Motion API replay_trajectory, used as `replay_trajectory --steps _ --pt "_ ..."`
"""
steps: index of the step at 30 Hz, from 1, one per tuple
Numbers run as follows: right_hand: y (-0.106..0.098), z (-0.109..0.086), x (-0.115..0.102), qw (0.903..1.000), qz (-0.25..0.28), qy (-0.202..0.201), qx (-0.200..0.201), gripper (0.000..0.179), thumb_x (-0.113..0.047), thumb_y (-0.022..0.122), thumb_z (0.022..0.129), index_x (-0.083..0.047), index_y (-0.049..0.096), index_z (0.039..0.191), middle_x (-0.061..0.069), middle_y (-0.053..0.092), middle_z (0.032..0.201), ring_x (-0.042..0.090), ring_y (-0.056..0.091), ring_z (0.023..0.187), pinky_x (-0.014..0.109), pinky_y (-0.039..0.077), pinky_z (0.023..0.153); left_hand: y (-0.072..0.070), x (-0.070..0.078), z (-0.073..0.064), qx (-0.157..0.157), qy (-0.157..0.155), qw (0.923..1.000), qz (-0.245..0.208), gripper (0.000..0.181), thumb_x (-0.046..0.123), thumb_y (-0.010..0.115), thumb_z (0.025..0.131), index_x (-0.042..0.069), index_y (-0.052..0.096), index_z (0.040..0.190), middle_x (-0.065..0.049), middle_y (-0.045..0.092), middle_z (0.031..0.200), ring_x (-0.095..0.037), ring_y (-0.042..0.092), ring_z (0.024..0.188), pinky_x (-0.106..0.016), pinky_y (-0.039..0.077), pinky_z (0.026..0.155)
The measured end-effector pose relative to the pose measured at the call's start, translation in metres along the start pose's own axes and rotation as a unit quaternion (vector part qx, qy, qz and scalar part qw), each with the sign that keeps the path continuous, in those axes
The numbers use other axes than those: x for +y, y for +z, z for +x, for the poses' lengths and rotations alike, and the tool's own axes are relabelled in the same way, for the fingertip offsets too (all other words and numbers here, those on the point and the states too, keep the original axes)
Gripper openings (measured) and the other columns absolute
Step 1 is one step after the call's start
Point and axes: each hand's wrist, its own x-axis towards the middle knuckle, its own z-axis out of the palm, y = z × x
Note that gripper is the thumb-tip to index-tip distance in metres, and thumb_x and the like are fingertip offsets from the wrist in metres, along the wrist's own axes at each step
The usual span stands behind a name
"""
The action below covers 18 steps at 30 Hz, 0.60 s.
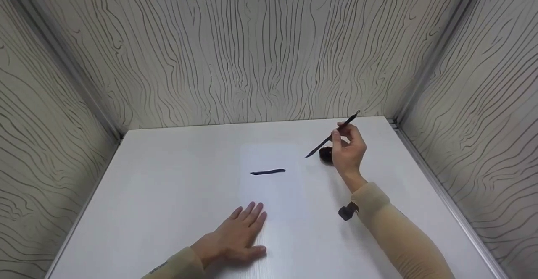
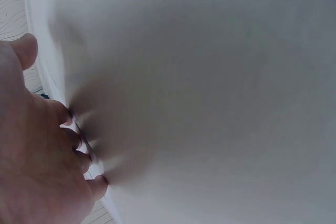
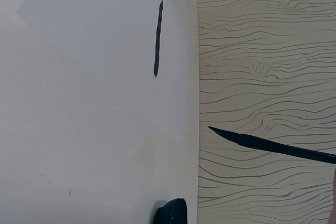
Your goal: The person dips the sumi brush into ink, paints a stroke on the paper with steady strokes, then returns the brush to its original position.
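Observation:
My right hand point(image 1: 349, 151) pinches a dark ink brush point(image 1: 319, 148) between thumb and fingers, its pointed tip slanting down to the left and its looped end up. In the right wrist view the brush tip point(image 3: 226, 134) shows black and clear of the surface. A pale sheet of paper point(image 1: 271, 155) lies on the white table, bearing a single horizontal black stroke point(image 1: 267, 172). Below the stroke, my left hand point(image 1: 237, 235) rests palm down with straight fingers on the sheet's lower left part. The left wrist view shows its fingertips point(image 2: 100, 182) against the white surface.
Just left of the right hand stands a small, round dark pot point(image 1: 325, 156), partly hidden by that hand. A dark device point(image 1: 347, 211) hangs at the right cuff. Wood-grain panels point(image 1: 252, 52) enclose the table point(image 1: 159, 178) at the back and both sides.

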Motion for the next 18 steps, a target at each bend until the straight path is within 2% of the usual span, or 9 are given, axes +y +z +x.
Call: replay_trajectory --steps 8,12,18 --pt "-0.018 0.012 0.006 0.9996 0.017 0.014 0.019 0.018 0.015 0.068 0.100 0.016 0.069 0.118 0.026 0.071 0.100 0.000 0.072 0.090 0.015 0.065 0.079 -0.001 0.000 -0.001 -0.004 -0.002 1.0000 -0.003 0.103 0.083 0.033 0.106 0.014 0.018 0.182 -0.010 0.008 0.192 -0.035 0.011 0.180 -0.065 0.019 0.143" --pt "-0.028 0.017 0.011 0.9996 0.015 0.003 0.022 0.017 0.017 0.068 0.099 0.019 0.068 0.117 0.028 0.070 0.099 0.000 0.073 0.089 0.016 0.065 0.079 -0.001 -0.001 -0.001 -0.003 -0.001 1.0000 -0.006 0.103 0.082 0.033 0.106 0.013 0.019 0.181 -0.010 0.008 0.192 -0.036 0.010 0.180 -0.065 0.019 0.143" --pt "-0.041 0.023 0.013 0.9990 -0.024 -0.032 0.022 0.018 0.020 0.068 0.098 0.021 0.067 0.116 0.036 0.070 0.101 -0.005 0.073 0.093 0.010 0.062 0.082 0.000 -0.001 -0.001 -0.001 0.002 1.0000 -0.005 0.103 0.081 0.033 0.106 0.013 0.019 0.181 -0.011 0.008 0.192 -0.036 0.010 0.180 -0.065 0.019 0.143"
